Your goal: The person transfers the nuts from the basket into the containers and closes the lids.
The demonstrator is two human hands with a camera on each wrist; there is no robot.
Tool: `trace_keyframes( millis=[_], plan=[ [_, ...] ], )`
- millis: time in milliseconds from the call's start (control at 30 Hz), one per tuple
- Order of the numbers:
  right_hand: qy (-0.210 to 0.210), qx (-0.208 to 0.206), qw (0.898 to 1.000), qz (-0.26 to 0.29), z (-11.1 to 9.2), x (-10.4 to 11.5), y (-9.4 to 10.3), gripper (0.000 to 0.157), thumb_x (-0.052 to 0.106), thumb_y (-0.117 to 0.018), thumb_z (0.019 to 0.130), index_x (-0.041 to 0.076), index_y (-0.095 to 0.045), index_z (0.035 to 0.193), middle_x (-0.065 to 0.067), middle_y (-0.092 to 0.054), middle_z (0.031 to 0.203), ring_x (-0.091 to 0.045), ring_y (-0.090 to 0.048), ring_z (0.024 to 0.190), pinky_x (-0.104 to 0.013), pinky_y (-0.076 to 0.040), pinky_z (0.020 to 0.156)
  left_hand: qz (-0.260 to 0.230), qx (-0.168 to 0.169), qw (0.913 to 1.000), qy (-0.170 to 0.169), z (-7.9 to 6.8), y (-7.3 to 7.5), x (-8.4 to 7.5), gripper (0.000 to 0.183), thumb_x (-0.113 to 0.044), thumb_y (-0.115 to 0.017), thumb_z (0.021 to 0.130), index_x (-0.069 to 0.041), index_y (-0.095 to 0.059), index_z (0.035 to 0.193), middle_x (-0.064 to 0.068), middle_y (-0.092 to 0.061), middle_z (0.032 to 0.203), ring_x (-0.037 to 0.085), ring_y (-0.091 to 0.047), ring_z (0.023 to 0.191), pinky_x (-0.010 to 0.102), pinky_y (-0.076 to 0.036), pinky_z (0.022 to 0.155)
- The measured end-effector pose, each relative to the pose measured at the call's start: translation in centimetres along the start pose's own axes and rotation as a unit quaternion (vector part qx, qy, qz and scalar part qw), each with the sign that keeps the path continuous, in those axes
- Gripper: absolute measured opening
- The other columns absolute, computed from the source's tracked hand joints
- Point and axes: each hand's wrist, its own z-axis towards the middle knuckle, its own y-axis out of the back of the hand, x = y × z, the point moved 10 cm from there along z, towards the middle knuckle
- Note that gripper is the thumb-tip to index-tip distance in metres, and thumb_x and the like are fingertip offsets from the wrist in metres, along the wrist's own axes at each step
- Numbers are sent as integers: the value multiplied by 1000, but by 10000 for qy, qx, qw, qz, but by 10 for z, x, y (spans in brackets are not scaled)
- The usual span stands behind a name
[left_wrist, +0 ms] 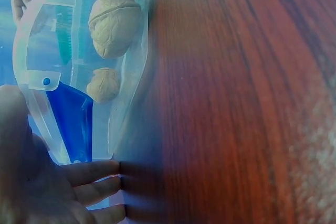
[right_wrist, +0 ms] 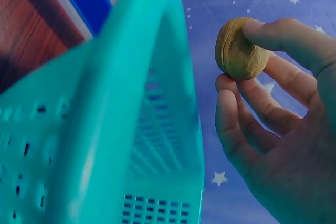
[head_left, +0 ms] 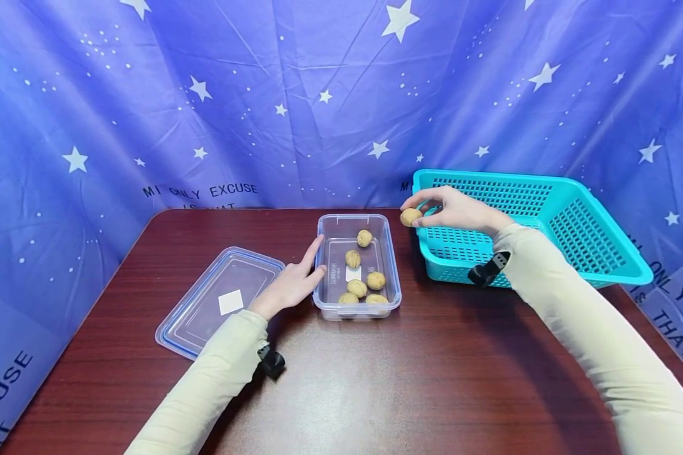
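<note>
My right hand (head_left: 458,208) pinches a walnut (head_left: 411,217) between thumb and fingers, above the left rim of the teal basket (head_left: 615,235). In the right wrist view, the walnut (right_wrist: 239,51) shows its ridged seam, with the thumb pressed on one side. A clear plastic container (head_left: 397,278) stands mid-table with several walnuts lying inside, most toward its near end. My left hand (head_left: 289,285) rests against the container's left side, fingers extended. In the left wrist view, these fingers (left_wrist: 97,188) touch the container's end beside a blue side clip (left_wrist: 73,119).
The container's clear lid (head_left: 196,316), with blue edging and a white square label (head_left: 230,302), lies flat on the dark red wooden table (head_left: 341,392) beneath the left forearm. A blue star-printed curtain (head_left: 296,95) hangs right behind the table's far edge.
</note>
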Motion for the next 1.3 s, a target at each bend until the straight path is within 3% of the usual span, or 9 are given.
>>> trace_keyframes(
  millis=[133, 433, 667, 867, 1100, 1300],
  plan=[
    [246, 68, 9997, 46, 4, 9, -9, 34, 9, -67, 91, 6, -62, 124, -8, -60, 117, -26, -54, 109, -40, -48, 89, 4, -2, 10000, -1, 0, 0, 0, 65, -39, -39, 101, -35, -4, 156, 5, -43, 62, 27, -56, 71, 44, -44, 76],
    [568, 403, 9976, -16, 13, 26, -36, 33, 8, -67, 90, 2, -62, 123, -8, -63, 108, -24, -58, 98, -34, -50, 82, 16, -9, 10000, -20, 0, 1, 0, 65, -40, -38, 102, -36, -3, 156, 8, -47, 66, 29, -56, 79, 45, -44, 80],
    [679, 560, 9961, -102, 21, 32, -57, 33, 6, -69, 87, 1, -64, 119, -10, -63, 115, -26, -61, 102, -41, -49, 87, -41, 4, 10000, -17, 0, 0, 0, 64, -40, -38, 102, -36, -3, 156, 5, -42, 61, 28, -56, 69, 43, -44, 75],
    [716, 653, 9945, -406, 27, 32, -73, 34, 8, -71, 86, 1, -65, 119, -8, -63, 117, -24, -57, 99, -41, -49, 86, -7, -37, 10000, -69, -1, 1, -2, 64, -39, -39, 102, -33, -5, 156, 4, -42, 60, 27, -56, 71, 44, -45, 77],
    [758, 640, 9934, -576, 35, 30, -81, 34, 7, -71, 86, 3, -66, 119, -8, -64, 116, -24, -59, 98, -43, -48, 87, -50, -53, 10000, -58, -2, 1, -3, 64, -38, -39, 102, -34, -4, 156, 4, -41, 59, 27, -56, 67, 44, -45, 75],
    [688, 554, 9935, -716, 37, 27, -79, 44, 6, -66, 87, 4, -59, 130, -16, -62, 122, -34, -58, 107, -46, -46, 88, -107, -77, 9999, -34, -1, 0, -1, 64, -39, -38, 102, -35, -4, 156, 7, -45, 63, 29, -57, 77, 45, -45, 79]
  ],
)
